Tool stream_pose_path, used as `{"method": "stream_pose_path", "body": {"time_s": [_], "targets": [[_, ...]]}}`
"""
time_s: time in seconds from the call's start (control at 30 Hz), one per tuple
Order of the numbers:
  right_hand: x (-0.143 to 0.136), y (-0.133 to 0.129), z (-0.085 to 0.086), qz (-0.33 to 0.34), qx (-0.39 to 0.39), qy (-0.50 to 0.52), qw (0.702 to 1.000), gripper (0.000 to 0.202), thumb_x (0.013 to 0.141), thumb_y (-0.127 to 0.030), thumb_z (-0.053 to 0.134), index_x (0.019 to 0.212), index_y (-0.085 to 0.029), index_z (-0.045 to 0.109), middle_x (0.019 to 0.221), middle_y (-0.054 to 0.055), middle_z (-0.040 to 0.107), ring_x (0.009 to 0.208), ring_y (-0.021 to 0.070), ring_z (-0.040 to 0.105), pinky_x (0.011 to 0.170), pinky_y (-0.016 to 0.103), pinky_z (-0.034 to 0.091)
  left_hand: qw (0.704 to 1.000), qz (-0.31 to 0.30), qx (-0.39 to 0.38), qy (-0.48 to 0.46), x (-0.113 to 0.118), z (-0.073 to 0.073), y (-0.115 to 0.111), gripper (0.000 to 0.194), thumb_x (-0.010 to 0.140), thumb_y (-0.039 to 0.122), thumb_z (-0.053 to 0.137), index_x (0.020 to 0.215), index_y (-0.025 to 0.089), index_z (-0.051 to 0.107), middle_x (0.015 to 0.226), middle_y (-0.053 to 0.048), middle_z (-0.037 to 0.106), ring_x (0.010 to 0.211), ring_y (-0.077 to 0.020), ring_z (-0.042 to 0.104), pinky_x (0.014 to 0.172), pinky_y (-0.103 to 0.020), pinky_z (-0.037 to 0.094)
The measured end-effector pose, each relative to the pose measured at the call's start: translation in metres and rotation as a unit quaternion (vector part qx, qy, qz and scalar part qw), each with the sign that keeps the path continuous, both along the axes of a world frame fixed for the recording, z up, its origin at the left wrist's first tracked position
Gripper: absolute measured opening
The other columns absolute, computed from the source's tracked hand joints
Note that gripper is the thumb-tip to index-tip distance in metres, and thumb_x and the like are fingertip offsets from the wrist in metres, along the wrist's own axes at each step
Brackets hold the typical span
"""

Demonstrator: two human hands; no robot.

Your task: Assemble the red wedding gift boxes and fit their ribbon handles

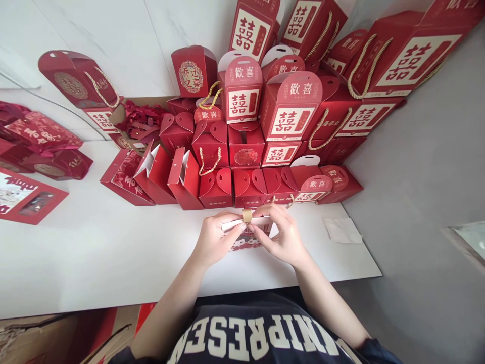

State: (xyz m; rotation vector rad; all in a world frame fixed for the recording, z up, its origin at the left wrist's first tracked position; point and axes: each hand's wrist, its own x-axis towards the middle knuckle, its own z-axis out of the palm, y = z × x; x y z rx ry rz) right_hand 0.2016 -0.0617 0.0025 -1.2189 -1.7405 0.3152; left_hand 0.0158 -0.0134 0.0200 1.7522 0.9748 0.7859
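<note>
A small red and white printed box (248,241) stands on the white table near its front edge, with a white folded top edge. A short tan band (247,216) sits across the middle of that top edge. My left hand (219,236) pinches the top edge from the left, its thumb just beside the band. From the right, my right hand (281,233) has its fingers closed on the same top edge, thumb and fingertips near the band. Both hands partly cover the box.
Stacked red gift boxes (246,146) stand behind my hands. An open carton (142,119) holds red ribbons. More red packages (56,162) lie at the left. A clear packet (342,230) lies at the right, near the grey wall (413,192). The white table (113,253) ends before my body.
</note>
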Motion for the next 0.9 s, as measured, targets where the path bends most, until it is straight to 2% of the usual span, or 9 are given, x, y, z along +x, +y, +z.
{"method": "stream_pose_path", "body": {"time_s": [0.17, 0.33, 0.47, 0.7, 0.9], "targets": [[-0.0049, -0.0016, 0.0014, -0.029, 0.045, -0.055, 0.997, 0.018, 0.088, -0.02, 0.063, 0.104, -0.024, 0.055, 0.095, 0.004, 0.071, 0.082, 0.0207, 0.065, 0.082, 0.04, 0.044, 1.0, -0.003, 0.007, -0.004, -0.0007, -0.0007, 0.0011, 0.017, 0.09, 0.024, 0.062, 0.091, 0.015, 0.076, 0.093, -0.008, 0.074, 0.089, -0.0199, 0.069, 0.079, -0.026, 0.054], [-0.0072, -0.0011, -0.0016, -0.045, 0.054, -0.028, 0.997, 0.015, 0.088, -0.02, 0.062, 0.1, -0.024, 0.056, 0.091, 0.003, 0.07, 0.081, 0.0206, 0.065, 0.081, 0.04, 0.045, 1.0, -0.017, 0.002, -0.013, -0.0016, -0.0016, 0.0026, 0.018, 0.091, 0.025, 0.062, 0.095, 0.015, 0.076, 0.096, -0.008, 0.075, 0.09, -0.0204, 0.07, 0.079, -0.026, 0.056], [-0.0052, -0.0007, -0.0031, -0.042, 0.04, -0.01, 0.998, 0.009, 0.089, -0.022, 0.062, 0.096, -0.025, 0.057, 0.085, 0.002, 0.069, 0.078, 0.0203, 0.065, 0.081, 0.04, 0.047, 1.0, -0.015, 0.009, -0.01, -0.0016, -0.0031, 0.0029, 0.019, 0.091, 0.027, 0.062, 0.095, 0.015, 0.076, 0.098, -0.008, 0.075, 0.093, -0.0217, 0.071, 0.081, -0.028, 0.056], [-0.0023, -0.0009, 0.0, -0.012, 0.001, 0.012, 1.0, 0.009, 0.091, -0.026, 0.064, 0.096, -0.024, 0.058, 0.089, 0.002, 0.069, 0.081, 0.0197, 0.064, 0.083, 0.039, 0.046, 1.0, -0.02, 0.01, -0.019, -0.0019, -0.0024, 0.0025, 0.017, 0.091, 0.022, 0.062, 0.096, 0.017, 0.077, 0.096, -0.007, 0.075, 0.089, -0.0192, 0.07, 0.079, -0.025, 0.056], [-0.0016, 0.0012, -0.0034, -0.017, -0.002, 0.019, 1.0, 0.004, 0.093, -0.024, 0.063, 0.095, -0.024, 0.06, 0.088, 0.002, 0.07, 0.08, 0.0197, 0.064, 0.081, 0.039, 0.047, 0.999, -0.026, 0.022, -0.01, -0.0018, -0.0026, 0.0039, 0.019, 0.092, 0.026, 0.062, 0.098, 0.017, 0.077, 0.096, -0.007, 0.076, 0.089, -0.0199, 0.071, 0.08, -0.027, 0.056]]}}
